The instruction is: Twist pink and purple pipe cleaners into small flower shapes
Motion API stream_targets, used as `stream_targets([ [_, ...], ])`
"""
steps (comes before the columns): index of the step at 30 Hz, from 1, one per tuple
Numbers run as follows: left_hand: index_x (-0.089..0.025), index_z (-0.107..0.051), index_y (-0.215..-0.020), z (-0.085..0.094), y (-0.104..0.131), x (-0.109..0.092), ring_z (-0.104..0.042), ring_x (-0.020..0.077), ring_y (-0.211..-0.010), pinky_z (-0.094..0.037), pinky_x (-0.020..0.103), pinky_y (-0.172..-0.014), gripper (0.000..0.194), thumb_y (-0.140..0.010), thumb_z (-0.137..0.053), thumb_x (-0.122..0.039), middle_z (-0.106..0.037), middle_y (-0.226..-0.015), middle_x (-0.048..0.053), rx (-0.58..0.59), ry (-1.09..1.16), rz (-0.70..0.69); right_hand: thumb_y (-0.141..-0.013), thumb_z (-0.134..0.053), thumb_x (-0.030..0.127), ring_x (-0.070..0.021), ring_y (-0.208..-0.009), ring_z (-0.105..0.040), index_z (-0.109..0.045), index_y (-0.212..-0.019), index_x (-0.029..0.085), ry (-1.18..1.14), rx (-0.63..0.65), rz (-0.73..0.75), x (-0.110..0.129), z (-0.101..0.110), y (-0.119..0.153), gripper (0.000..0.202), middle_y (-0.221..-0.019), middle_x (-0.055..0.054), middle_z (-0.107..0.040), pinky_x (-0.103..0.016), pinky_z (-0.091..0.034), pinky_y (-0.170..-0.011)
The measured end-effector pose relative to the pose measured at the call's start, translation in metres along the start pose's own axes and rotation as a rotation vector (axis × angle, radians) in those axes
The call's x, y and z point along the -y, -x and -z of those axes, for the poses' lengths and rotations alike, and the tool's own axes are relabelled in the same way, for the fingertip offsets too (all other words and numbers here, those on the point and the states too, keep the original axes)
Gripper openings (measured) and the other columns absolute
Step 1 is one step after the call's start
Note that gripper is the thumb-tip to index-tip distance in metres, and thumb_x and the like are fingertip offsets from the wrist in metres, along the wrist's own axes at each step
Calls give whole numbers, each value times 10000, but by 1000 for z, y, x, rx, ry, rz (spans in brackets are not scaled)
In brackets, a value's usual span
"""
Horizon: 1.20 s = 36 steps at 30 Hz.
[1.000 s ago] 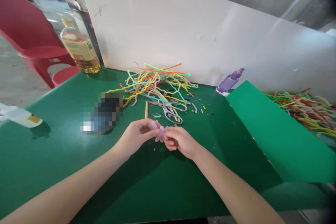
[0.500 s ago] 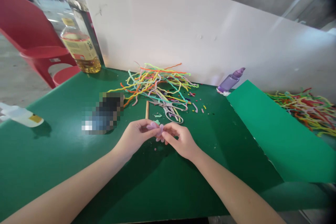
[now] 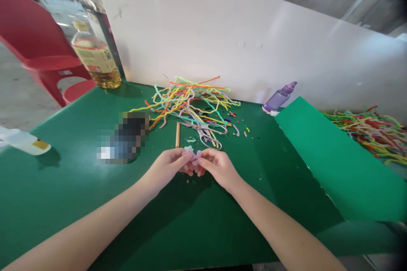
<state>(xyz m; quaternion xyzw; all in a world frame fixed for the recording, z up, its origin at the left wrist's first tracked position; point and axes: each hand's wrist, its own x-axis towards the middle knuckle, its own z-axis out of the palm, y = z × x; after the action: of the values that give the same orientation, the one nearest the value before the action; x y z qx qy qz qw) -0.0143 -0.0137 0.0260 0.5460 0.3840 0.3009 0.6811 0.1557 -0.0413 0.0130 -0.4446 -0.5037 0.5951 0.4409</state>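
Observation:
A small light purple piece [image 3: 195, 157], looped like petals, is pinched between my two hands above the green table [image 3: 178, 228]. My left hand [image 3: 170, 165] grips its left side, and my right hand [image 3: 218, 166] grips its right side, with the fingertips close together. Just behind the hands lie a mint green bit [image 3: 188, 148], a thin wooden stick [image 3: 177, 134] and grey-handled scissors [image 3: 203, 128]. The scissors rest against a heap of colourful fuzzy stems [image 3: 187, 97].
Left are a pixelated dark object [image 3: 129, 135], a white bottle [image 3: 27, 141], an oil bottle [image 3: 97, 61] and a red chair [image 3: 34, 29]. Right are a purple bottle [image 3: 280, 96], a green board [image 3: 343, 165] and more stems [image 3: 372, 133]. A white panel [image 3: 222, 34] stands behind.
The purple piece has turned between my fingers, and its loops sit differently. My fingertips have shifted slightly, with more of the lower fingers showing. The other objects lie as before.

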Motion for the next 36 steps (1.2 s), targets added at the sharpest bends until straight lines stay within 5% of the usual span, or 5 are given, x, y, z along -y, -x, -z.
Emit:
stream_targets([
  [18,-151,-570,-652,0,2,-7,-525,116,-548,-441,230,-545,259,-804,-554,-361,-566,-611,-6,67,-157,-61,-762,-629,382,-125,-536,-626,-630,-884,145,-40,15,-14,0,-1,2,266,-701,-33,-674,-284,-515,-567],
  [24,-151,-566,-656,-3,3,-8,-534,120,-542,-463,243,-564,267,-825,-523,-352,-560,-599,-7,51,-89,-65,-751,-645,357,-97,-544,-569,-665,-737,148,36,-51,51,6,-1,2,210,-617,1,-622,-239,-473,-550],
  [30,-136,-590,-873,-4,1,1,-602,157,-696,-490,280,-680,216,-753,-648,-306,-635,-740,32,67,31,-87,-697,-695,384,-136,-558,-634,-652,-798,141,-53,-104,-15,9,-3,4,266,-635,-19,-669,-271,-512,-560],
  [36,-148,-618,-811,0,0,6,-627,175,-729,-492,312,-743,190,-725,-679,-305,-664,-741,29,-40,-20,-94,-721,-667,405,-157,-607,-660,-678,-786,150,-13,-101,29,13,-5,5,263,-644,-26,-682,-315,-550,-630],
])
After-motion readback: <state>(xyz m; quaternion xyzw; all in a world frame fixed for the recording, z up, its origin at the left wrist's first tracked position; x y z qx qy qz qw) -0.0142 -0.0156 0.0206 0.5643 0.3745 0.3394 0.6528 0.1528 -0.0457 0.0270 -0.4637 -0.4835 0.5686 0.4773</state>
